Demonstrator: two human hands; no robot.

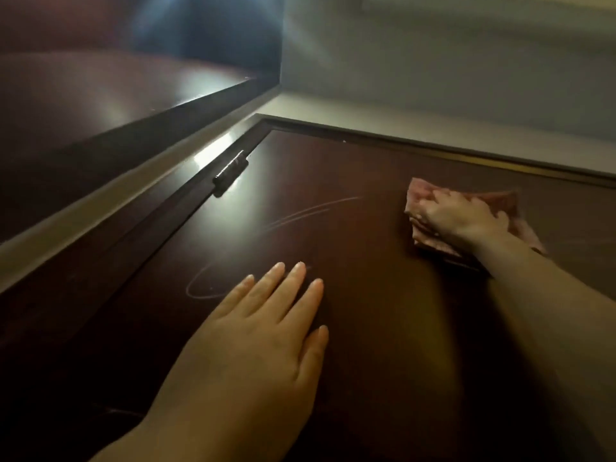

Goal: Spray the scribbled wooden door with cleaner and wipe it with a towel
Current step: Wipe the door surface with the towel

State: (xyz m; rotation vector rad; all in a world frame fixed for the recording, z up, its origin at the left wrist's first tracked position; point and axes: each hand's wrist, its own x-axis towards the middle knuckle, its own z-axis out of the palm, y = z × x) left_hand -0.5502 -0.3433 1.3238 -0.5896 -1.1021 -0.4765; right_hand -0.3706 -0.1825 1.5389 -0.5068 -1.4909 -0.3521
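**Towel at door's top edge**

Your right hand (pixel 466 218) presses the pink towel (pixel 425 195) on the door (pixel 366 295) near its top edge, fingers seemingly curled into it (blurred). Your left hand (pixel 260 345) lies flat and empty beside the scribbles (pixel 300 215).

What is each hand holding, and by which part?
The right hand grips the pink towel by its bunched middle, pressing it to the wooden door. The left hand holds nothing; it lies flat on the door.
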